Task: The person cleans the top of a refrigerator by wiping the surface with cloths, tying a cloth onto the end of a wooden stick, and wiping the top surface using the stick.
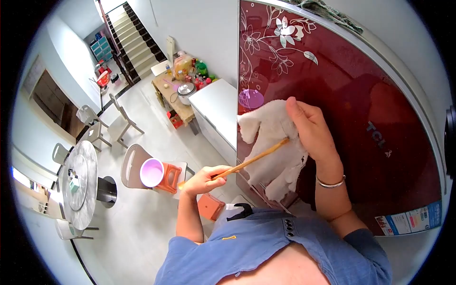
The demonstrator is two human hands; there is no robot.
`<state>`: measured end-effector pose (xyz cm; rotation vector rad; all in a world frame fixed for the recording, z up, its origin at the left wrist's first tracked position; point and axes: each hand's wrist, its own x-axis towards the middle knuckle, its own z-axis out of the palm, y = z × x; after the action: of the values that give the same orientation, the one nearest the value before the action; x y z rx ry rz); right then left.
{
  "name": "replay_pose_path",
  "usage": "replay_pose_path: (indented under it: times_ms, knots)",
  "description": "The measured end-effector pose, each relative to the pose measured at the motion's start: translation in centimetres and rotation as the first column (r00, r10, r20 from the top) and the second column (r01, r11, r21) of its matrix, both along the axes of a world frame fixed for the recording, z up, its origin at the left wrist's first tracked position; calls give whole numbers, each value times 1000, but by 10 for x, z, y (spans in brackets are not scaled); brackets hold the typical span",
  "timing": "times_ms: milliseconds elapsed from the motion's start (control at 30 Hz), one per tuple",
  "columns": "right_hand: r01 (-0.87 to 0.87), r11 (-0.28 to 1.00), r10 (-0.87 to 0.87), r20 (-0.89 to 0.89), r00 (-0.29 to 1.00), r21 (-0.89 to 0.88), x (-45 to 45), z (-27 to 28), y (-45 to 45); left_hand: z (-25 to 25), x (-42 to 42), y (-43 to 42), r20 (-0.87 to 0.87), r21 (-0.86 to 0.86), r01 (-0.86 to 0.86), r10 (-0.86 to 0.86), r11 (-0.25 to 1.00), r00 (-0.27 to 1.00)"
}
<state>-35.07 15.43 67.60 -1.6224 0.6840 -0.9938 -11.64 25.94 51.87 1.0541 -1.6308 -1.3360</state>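
My left hand [207,179] is wrapped round a thin wooden stick [259,156], which slants up to the right. The stick's far tip rests against a white, ragged cloth [273,124] in front of the dark red refrigerator door [361,142]. At the cloth's upper right edge, my right hand [313,130] grips it with the thumb up and the other fingers partly hidden. The cloth hangs down in uneven flaps, with torn-looking holes low on its right side.
Left of me, a purple-lined bucket [152,172] stands near an orange stool [172,177]. A white chest freezer [216,111] adjoins a wooden table [173,102] bearing a rice cooker [186,90] and bottles. Farther left are chairs, a round marble table [90,209] and stairs [133,42].
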Motion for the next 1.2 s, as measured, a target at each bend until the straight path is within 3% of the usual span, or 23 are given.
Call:
replay_pose_path:
  times_ms: [67,167,233,267,333,367,467,600,700,833,900,933,1000,1033,1100,1133,1200]
  knots:
    - [-28,1000,28,-71,997,-2,-1,2,1,1,5,1,29,77,24,-27,997,999]
    - [-83,988,58,-193,979,-126,0,4,3,6,6,3,153,166,-19,-7,986,988]
    - [-132,935,37,-282,959,-329,1,2,4,10,4,4,239,259,-61,-3,964,971]
    - [-129,937,34,-283,959,-324,3,1,5,7,3,3,238,264,-56,-8,963,971]
    - [-318,726,66,-399,915,-610,8,-3,7,-1,1,0,257,263,-134,64,955,964]
    - [-320,728,67,-402,913,-606,11,-6,10,-4,-3,-2,254,268,-132,62,954,965]
    - [-567,531,-19,-678,735,-630,15,-26,29,-24,-7,-5,150,193,-215,187,957,971]
    - [-516,525,-89,-647,757,-677,8,-50,27,-27,-4,2,-40,266,-229,248,936,968]
    - [-426,541,-108,-563,819,-725,-1,-49,23,-29,5,10,-328,357,-107,231,928,916]
    - [-334,587,-147,-503,852,-738,-2,-52,23,-27,-1,13,-490,237,-116,222,965,843]
    - [-174,801,-99,-414,905,-573,-1,-64,20,-20,-6,12,-443,231,-146,238,962,865]
    - [-174,800,-97,-411,906,-574,0,-69,19,-20,-8,13,-507,222,-117,217,968,834]
    - [-208,930,116,-296,948,-302,1,-78,15,-24,-9,13,-576,189,-58,158,980,802]
    - [-210,930,118,-296,948,-302,2,-83,12,-27,-7,13,-576,189,-59,159,980,801]
    - [-216,976,215,-200,956,15,3,-91,6,-33,-2,15,-618,195,164,-9,967,786]
    - [-216,976,215,-201,956,16,5,-95,4,-34,-2,14,-652,168,222,-61,960,756]
    - [-270,916,217,200,955,297,11,-102,2,-38,0,14,-676,172,290,-101,942,730]
